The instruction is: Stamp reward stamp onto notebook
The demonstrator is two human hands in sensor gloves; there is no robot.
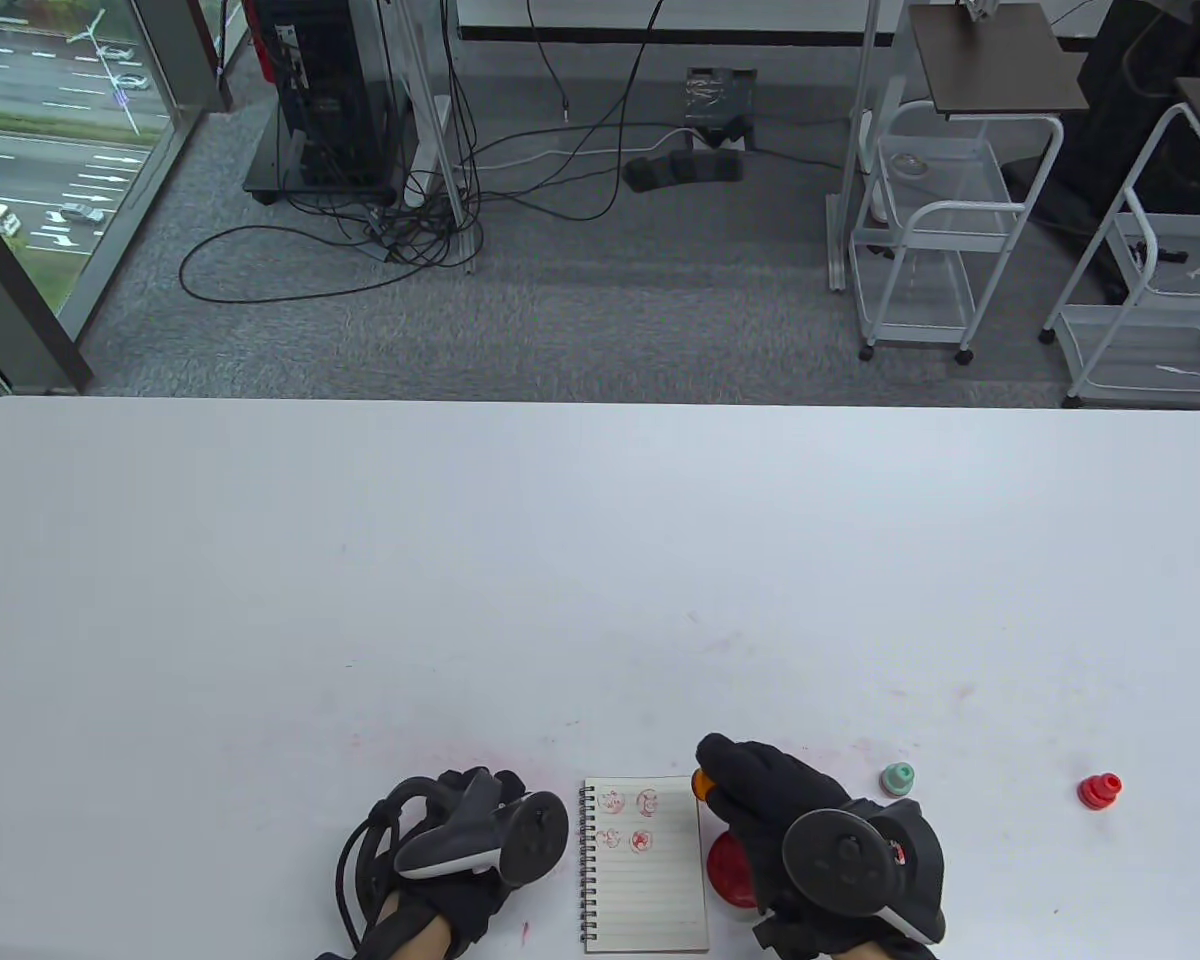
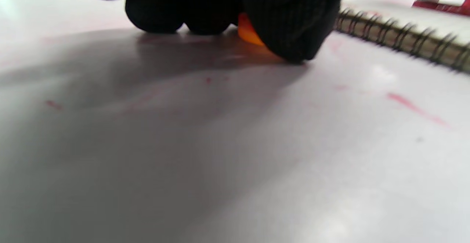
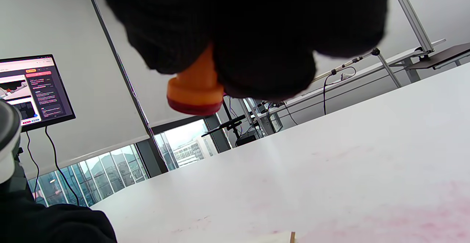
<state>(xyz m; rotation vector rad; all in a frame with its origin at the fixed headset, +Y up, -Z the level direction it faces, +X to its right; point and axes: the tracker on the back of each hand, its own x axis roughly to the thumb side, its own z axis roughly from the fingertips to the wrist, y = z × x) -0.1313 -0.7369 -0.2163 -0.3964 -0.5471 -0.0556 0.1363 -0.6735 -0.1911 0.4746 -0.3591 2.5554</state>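
A small spiral notebook (image 1: 645, 880) lies open at the table's front edge, with several red prints on the top of its page. My right hand (image 1: 735, 780) hovers by the notebook's upper right corner and pinches an orange stamp (image 1: 703, 784). The right wrist view shows that stamp (image 3: 194, 89) lifted off the table, its red face pointing down and left. My left hand (image 1: 480, 785) rests on the table just left of the notebook, fingers curled. In the left wrist view those fingers (image 2: 290, 22) grip a small orange piece (image 2: 249, 33), likely a cap, beside the spiral binding (image 2: 404, 41).
A round red ink pad (image 1: 728, 868) sits right of the notebook, partly under my right hand. Farther right stand a green stamp (image 1: 897, 778) and a red stamp (image 1: 1100, 791). The white table (image 1: 560, 560) shows faint pink ink smears.
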